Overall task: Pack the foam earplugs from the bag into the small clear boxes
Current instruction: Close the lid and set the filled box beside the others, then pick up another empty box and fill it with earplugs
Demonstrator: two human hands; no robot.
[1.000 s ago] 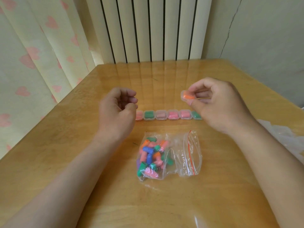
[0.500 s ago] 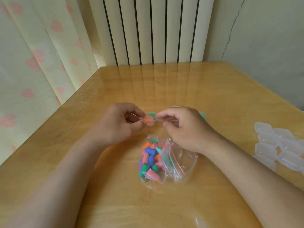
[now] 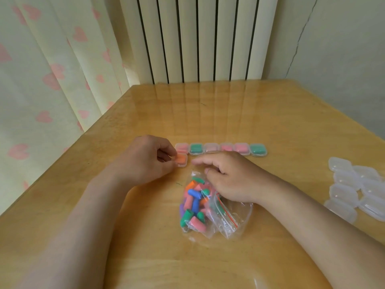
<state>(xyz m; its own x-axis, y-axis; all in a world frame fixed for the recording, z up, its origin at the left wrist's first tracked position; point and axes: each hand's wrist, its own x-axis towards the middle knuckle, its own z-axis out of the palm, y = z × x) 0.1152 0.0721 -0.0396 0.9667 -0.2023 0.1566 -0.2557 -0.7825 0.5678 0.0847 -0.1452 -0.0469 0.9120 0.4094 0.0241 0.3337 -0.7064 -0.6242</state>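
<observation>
A clear zip bag (image 3: 210, 207) of mixed foam earplugs in pink, green, blue and orange lies at the table's middle. My left hand (image 3: 145, 161) pinches a small clear box with orange earplugs (image 3: 180, 160), which sits on the table just in front of the left end of a row of several filled boxes (image 3: 220, 148). My right hand (image 3: 227, 176) hovers over the bag's top with fingers loosely spread, holding nothing.
Several empty clear boxes (image 3: 358, 186) lie in a cluster at the right edge of the wooden table (image 3: 229, 113). A radiator and a heart-patterned curtain stand behind the table.
The orange box passed from my right hand to my left, which has set it down by the row's left end. My right hand let go and dropped over the bag.
</observation>
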